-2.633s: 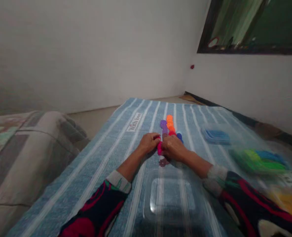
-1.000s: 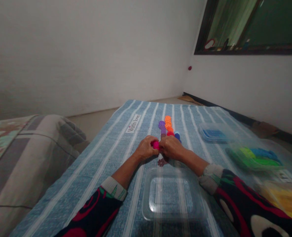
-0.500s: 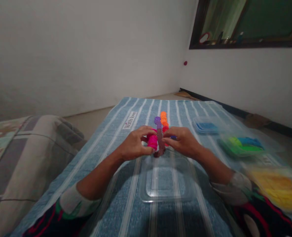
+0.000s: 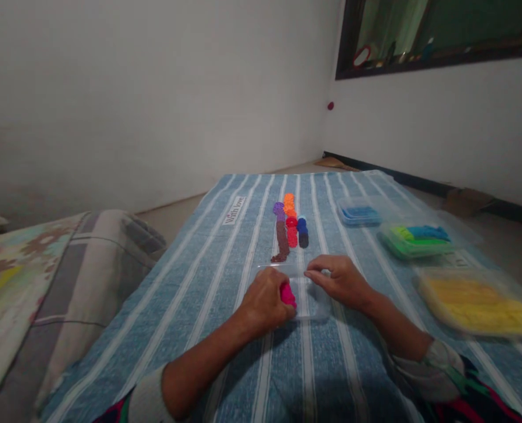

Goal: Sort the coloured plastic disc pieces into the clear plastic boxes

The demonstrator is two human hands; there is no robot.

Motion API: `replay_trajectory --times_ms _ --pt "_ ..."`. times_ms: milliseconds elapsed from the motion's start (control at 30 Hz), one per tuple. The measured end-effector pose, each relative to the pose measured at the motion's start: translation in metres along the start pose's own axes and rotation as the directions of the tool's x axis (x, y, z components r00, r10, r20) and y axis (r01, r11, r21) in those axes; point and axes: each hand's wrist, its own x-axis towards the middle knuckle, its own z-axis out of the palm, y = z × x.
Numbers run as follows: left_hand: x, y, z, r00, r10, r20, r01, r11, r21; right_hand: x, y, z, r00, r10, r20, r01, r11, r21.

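Observation:
My left hand is closed round a bright pink bundle, a soft, ridged roll whose exact kind I cannot make out. Both are over a shallow clear plastic container. At the container's right side, my right hand has thumb and fingertips pinched together; anything between them is too small to see. Beyond the container lie similar textured rolls: a brown one, a purple one, an orange one, a red one and a dark blue one.
To the right stand lidded clear boxes: one with yellow contents, one with green and blue, one with blue. A striped blue cloth lies underneath. A covered bed or seat is at the left.
My left hand has brought the pink bundle from beside the brown roll toward me, over the clear container. My right hand has left the brown roll and moved nearer and rightward.

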Motion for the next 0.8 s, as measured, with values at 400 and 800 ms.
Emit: replay_trajectory --times_ms 400,800 --pt "0.005 0.009 0.013 0.962 -0.274 -0.007 0.264 0.919 0.293 0.000 -0.022 0.023 0.957 -0.039 0.287 0.053 0.998 -0.042" --pt "-0.004 0.017 0.014 0.947 -0.315 -0.059 0.319 0.907 0.276 0.036 -0.014 0.061 0.889 0.239 0.389 -0.401 0.818 0.412"
